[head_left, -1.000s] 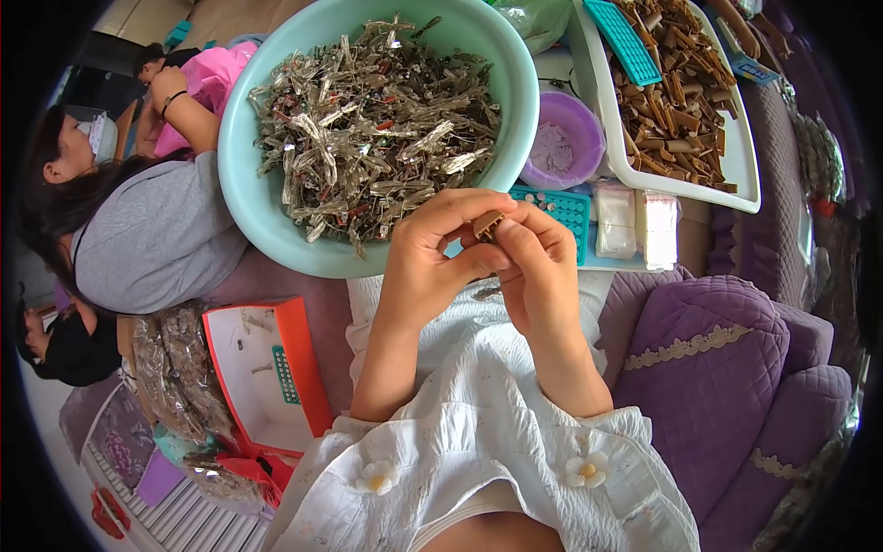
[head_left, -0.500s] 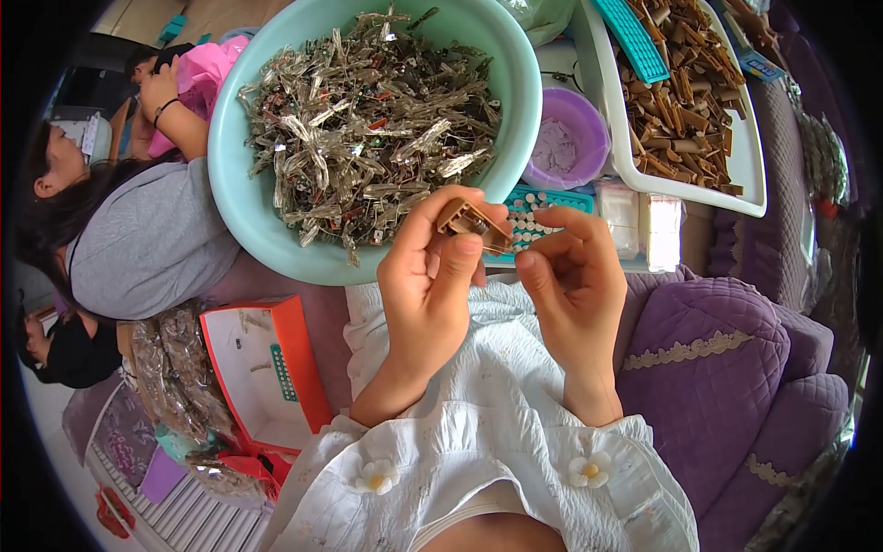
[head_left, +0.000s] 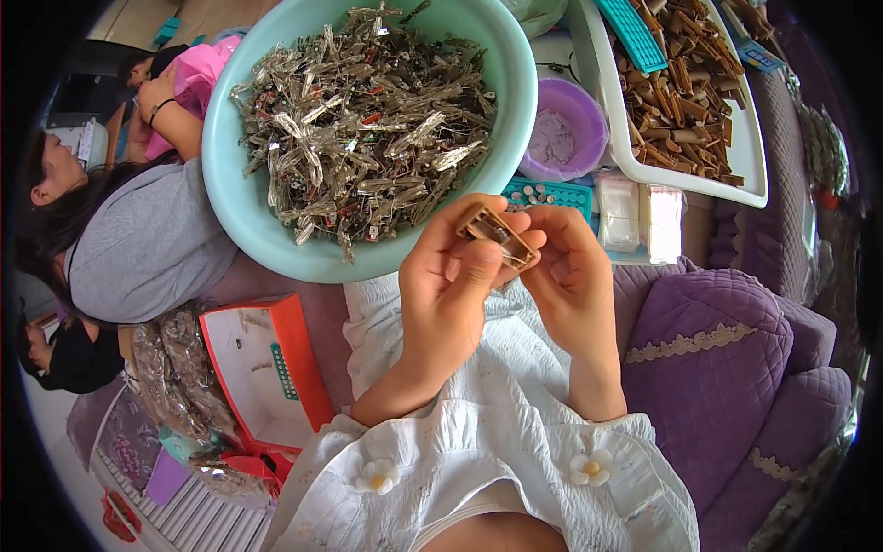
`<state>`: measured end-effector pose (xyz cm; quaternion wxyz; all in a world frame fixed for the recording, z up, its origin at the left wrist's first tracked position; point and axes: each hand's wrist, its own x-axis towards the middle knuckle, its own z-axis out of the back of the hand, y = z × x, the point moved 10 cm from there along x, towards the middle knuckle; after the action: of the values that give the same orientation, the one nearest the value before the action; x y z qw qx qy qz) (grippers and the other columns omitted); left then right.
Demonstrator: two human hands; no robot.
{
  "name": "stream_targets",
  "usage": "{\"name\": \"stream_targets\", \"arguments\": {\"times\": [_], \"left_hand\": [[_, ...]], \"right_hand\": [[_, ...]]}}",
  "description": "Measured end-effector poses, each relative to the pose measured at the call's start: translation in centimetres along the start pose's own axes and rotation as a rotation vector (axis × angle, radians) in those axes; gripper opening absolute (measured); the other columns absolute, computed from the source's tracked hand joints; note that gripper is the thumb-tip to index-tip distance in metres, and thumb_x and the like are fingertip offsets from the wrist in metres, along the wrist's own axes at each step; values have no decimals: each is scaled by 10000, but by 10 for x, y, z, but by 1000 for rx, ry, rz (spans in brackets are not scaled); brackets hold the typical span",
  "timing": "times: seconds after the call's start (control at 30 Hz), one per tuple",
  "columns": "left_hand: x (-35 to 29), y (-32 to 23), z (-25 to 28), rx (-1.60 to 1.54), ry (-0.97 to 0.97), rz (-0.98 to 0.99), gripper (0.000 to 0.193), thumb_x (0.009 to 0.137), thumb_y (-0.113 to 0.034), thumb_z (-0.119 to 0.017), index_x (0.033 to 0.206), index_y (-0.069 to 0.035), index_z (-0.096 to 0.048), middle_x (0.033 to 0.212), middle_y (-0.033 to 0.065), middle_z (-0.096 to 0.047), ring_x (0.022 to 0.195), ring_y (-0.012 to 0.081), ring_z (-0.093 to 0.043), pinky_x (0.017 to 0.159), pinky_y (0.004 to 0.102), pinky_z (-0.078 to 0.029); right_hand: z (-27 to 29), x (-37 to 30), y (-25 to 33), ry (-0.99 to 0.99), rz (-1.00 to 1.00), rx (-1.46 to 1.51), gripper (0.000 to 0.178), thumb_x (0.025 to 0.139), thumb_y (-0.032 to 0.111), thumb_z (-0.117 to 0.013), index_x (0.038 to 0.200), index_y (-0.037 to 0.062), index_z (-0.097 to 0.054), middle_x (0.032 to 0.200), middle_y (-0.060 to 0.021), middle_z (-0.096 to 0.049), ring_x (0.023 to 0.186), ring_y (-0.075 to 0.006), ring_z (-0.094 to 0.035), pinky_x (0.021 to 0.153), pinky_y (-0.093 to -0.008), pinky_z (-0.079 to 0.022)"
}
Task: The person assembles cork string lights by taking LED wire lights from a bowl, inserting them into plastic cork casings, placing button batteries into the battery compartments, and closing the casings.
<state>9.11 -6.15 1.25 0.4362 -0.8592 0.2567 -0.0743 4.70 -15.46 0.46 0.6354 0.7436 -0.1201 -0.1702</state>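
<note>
A small brown plastic casing (head_left: 498, 240), hollow with metal bits inside, is pinched in my left hand (head_left: 445, 294). Its open side faces up and it tilts down to the right. My right hand (head_left: 577, 276) is closed at the casing's right end; its fingertips are partly hidden, so what they hold does not show. Just beyond both hands lies a teal tray (head_left: 577, 195) with several small round silver button cells (head_left: 533, 193). To the left stands a wide mint-green basin (head_left: 217, 175) heaped with bundled clear wire light strings (head_left: 368, 138).
At the back right are a purple bowl (head_left: 600, 138) of white pieces and a white bin (head_left: 752, 161) of brown plastic pieces. Clear packets (head_left: 664, 225) lie near it. An orange-red box (head_left: 313, 368) sits left; a person in grey (head_left: 152, 244) is beyond.
The casing has turned and shifted slightly right, its hollow now facing up. My right hand has moved left and closed against it; before, its fingers were apart from the casing.
</note>
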Motion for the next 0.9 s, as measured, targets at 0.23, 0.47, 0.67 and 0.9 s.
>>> {"name": "stream_targets", "arguments": {"times": [0.23,0.47,0.67,0.9], "left_hand": [[-3,-2,-10,331,46,-105,313,800,-61,-534,1095,12,-458,952,110,-573,878,158,-561,772,245,-437],[6,4,-15,620,113,-154,289,803,-66,-527,1079,14,-494,922,99,-578,853,129,-556,733,229,-446],[12,6,1,402,89,-3,336,816,-79,-514,1134,12,-454,872,74,-573,788,99,-542,707,211,-447],[11,21,7,233,121,141,413,792,-131,-557,1152,18,-421,876,98,-584,797,137,-569,708,243,-474]], "right_hand": [[7,-2,7,-27,54,117,254,693,-55,-528,935,-11,-464,887,-58,-524,828,-123,-537,779,-248,-429],[15,17,-12,145,-43,87,215,714,-34,-558,910,-17,-472,793,-32,-530,776,-96,-533,717,-227,-438],[83,18,-34,-80,-104,-629,194,711,-6,-574,896,-11,-517,795,-78,-584,693,-109,-562,609,-237,-451],[65,10,-44,-145,247,-1100,198,692,-5,-552,883,46,-541,792,-102,-576,707,-246,-549,594,-334,-442]]}}
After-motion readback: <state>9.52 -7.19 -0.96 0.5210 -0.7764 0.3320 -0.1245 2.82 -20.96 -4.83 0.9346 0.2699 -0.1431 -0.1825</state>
